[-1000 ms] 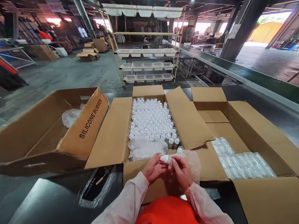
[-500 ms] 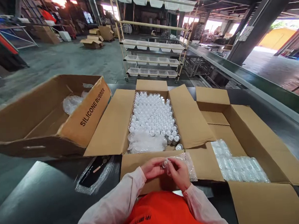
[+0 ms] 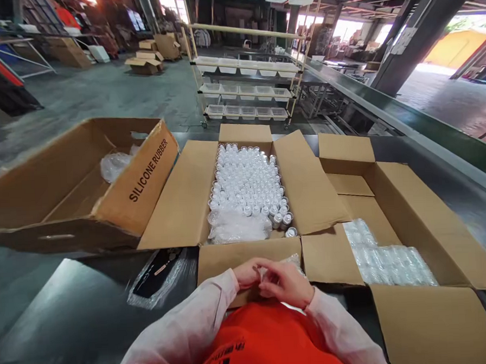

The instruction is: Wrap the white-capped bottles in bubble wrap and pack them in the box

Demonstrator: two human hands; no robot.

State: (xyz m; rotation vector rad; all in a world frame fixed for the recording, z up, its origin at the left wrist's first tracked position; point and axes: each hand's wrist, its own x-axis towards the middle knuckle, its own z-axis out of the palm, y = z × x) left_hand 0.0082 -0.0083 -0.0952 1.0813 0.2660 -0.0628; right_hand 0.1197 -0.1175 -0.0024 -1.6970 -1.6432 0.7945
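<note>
A head-worn camera looked down at a person's two hands working close to the body, above an orange top. The left hand (image 3: 248, 273) and the right hand (image 3: 287, 283) were pressed together, fingers curled around a small clear item wrapped in a sheet of clear bubble wrap (image 3: 292, 260). The item itself was almost wholly hidden by the fingers, so its shape could not be told.

Compared with a second earlier, the hands had dropped lower and drawn in toward the chest, and the bubble wrap, which had spread widely past the right hand, now showed only as a small edge above the knuckles. Judged from that, the wrapping appeared nearly closed around the item.

Just beyond the hands stood an open brown cardboard box (image 3: 247, 255) packed with rows of small clear jars with silvery tops (image 3: 247, 182), with a crumpled clear plastic bag (image 3: 237, 228) at its near end. To the right, a second open cardboard box (image 3: 416, 216) held bubble-wrapped bundles (image 3: 389, 264). To the left lay a tilted carton printed SILICONE RUBBER (image 3: 147, 171), and near it a black object under clear film (image 3: 158, 270) on the dark worktable (image 3: 62, 316).
</note>
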